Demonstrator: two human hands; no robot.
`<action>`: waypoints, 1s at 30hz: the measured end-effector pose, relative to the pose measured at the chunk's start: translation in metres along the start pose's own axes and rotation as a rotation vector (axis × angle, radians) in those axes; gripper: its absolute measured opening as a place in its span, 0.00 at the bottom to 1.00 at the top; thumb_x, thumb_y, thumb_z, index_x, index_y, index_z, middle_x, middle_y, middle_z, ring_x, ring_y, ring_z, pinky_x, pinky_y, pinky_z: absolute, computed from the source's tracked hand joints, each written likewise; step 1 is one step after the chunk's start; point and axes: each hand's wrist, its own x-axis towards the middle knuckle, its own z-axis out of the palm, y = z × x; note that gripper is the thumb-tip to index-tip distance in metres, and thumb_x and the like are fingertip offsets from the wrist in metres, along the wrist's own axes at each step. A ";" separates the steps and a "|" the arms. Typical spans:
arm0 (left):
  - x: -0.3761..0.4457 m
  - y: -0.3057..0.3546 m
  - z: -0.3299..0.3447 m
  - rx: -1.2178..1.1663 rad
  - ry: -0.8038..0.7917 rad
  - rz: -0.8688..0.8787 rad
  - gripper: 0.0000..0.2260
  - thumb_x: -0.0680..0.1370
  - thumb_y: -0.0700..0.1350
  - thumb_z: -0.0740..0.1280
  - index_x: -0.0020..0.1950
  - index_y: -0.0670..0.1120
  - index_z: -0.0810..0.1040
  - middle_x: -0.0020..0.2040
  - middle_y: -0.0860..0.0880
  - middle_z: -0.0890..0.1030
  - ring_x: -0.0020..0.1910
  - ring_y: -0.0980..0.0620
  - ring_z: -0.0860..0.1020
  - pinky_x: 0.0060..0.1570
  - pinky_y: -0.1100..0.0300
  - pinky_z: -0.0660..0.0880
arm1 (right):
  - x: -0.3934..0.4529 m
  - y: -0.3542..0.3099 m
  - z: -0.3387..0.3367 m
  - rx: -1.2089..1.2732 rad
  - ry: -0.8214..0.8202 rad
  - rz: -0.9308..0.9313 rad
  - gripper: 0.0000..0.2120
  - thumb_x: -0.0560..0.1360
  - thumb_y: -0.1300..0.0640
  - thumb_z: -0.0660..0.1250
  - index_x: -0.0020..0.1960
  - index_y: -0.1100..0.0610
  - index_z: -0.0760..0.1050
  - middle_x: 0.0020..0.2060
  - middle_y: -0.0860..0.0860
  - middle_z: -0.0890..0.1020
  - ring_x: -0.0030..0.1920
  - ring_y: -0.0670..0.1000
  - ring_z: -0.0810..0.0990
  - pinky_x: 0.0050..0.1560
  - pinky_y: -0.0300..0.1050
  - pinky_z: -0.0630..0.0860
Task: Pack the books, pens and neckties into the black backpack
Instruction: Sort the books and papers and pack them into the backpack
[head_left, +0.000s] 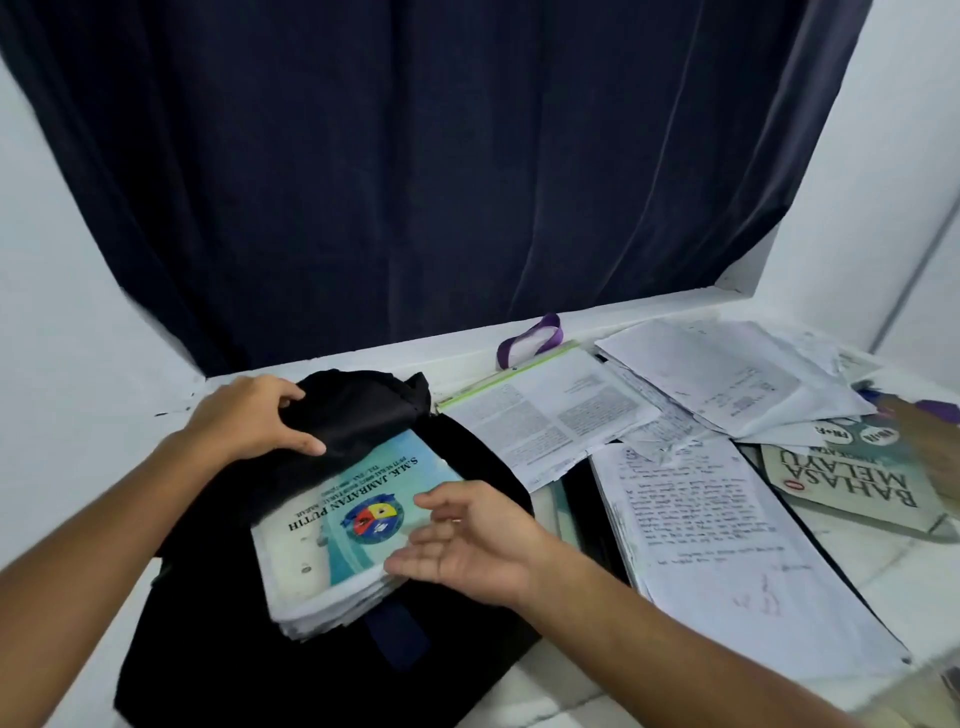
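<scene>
The stack of exercise books (353, 525), topped by a blue-green school cover, lies half inside the mouth of the black backpack (291, 670), its far end tucked under the lifted fabric and its near end poking out toward six o'clock. The backpack itself lies flat on the white worktop (582, 691).

The left hand (254, 415), at about ten o'clock from the stack, grips the bag's upper flap, fingers curled over the black cloth to hold the opening up. The right hand (467, 540), at three o'clock from the stack, is relaxed with fingers straight, fingertips at the stack's right edge and holding nothing.

Out at two o'clock, loose printed and handwritten papers (691, 499) spread across the worktop, and a Bahasa Melayu textbook (852, 483) lies at the far right. A purple strap (530, 340) sits on the ledge at one o'clock, below a dark curtain (415, 156). I can't make out pens or neckties.

The risk, as I judge it: the stack looks loose and fanned at its near corner, so a push from one side could skew it, snag the top cover on the opening, or let the lower books slide out.
</scene>
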 end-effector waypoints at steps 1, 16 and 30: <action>0.001 0.015 0.002 -0.052 0.008 0.020 0.40 0.57 0.61 0.82 0.66 0.52 0.77 0.60 0.50 0.81 0.59 0.48 0.78 0.57 0.53 0.74 | -0.006 -0.010 -0.005 -0.031 -0.004 -0.029 0.06 0.76 0.67 0.62 0.53 0.67 0.69 0.57 0.68 0.73 0.58 0.69 0.76 0.61 0.62 0.74; 0.038 0.296 0.100 -0.382 -0.265 0.352 0.51 0.45 0.80 0.68 0.60 0.51 0.80 0.51 0.53 0.81 0.46 0.62 0.77 0.46 0.63 0.73 | -0.085 -0.196 -0.241 0.033 0.228 -0.331 0.07 0.76 0.64 0.63 0.53 0.63 0.75 0.53 0.64 0.80 0.50 0.66 0.82 0.48 0.57 0.82; 0.121 0.477 0.221 -0.947 -0.213 -0.179 0.19 0.76 0.49 0.72 0.63 0.44 0.75 0.60 0.42 0.79 0.52 0.46 0.79 0.57 0.50 0.77 | -0.092 -0.393 -0.457 -0.298 0.655 -0.456 0.05 0.78 0.64 0.61 0.48 0.61 0.77 0.46 0.61 0.81 0.43 0.62 0.81 0.49 0.54 0.78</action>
